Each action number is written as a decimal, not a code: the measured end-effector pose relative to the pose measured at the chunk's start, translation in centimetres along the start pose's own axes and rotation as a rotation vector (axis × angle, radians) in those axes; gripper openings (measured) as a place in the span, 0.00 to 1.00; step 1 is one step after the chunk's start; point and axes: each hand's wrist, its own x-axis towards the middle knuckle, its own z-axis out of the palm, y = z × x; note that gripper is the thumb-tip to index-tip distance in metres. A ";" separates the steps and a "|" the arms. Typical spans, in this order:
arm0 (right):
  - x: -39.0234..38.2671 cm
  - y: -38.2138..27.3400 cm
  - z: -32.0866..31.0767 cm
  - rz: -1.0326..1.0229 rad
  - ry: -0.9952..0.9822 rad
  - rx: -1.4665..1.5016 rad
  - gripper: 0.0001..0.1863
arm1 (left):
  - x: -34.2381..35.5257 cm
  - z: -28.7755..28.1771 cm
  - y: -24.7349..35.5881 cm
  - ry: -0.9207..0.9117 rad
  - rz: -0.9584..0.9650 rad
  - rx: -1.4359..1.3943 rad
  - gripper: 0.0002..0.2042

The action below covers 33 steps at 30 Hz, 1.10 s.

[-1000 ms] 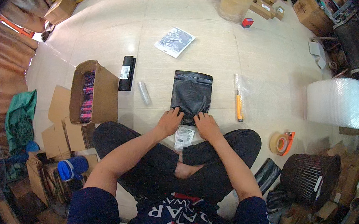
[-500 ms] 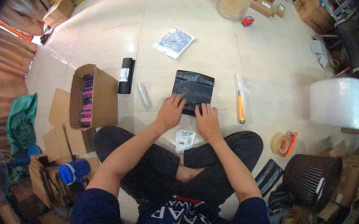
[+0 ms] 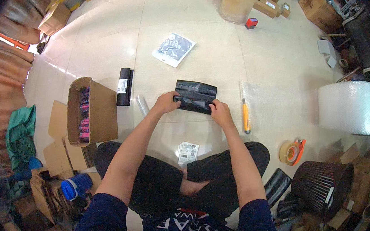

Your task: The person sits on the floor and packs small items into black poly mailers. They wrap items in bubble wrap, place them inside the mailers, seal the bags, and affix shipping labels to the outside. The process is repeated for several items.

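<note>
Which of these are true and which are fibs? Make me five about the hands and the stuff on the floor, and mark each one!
1. The left hand and right hand both hold the black plastic bag. True.
2. The orange tape dispenser is on the person's left. False: it is on the right.
3. The bubble-wrap roll is to the right of the black plastic bag. True.
4. The cardboard box on the left is closed. False: it is open, with pink-and-dark packs showing inside.
5. The white printed labels are nearer the person's legs than the black plastic bag is. True.
</note>
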 end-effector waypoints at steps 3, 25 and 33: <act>-0.7 -1.6 0.1 -0.091 0.064 -0.253 0.22 | 1.3 -0.1 0.5 -0.020 -0.065 0.006 0.24; 5.0 -2.7 0.4 -0.272 0.327 -0.732 0.28 | 4.9 0.1 4.1 0.267 0.370 0.256 0.34; 4.7 0.1 -2.7 0.174 -0.130 0.305 0.20 | 3.3 -0.6 1.5 0.095 0.139 -0.414 0.21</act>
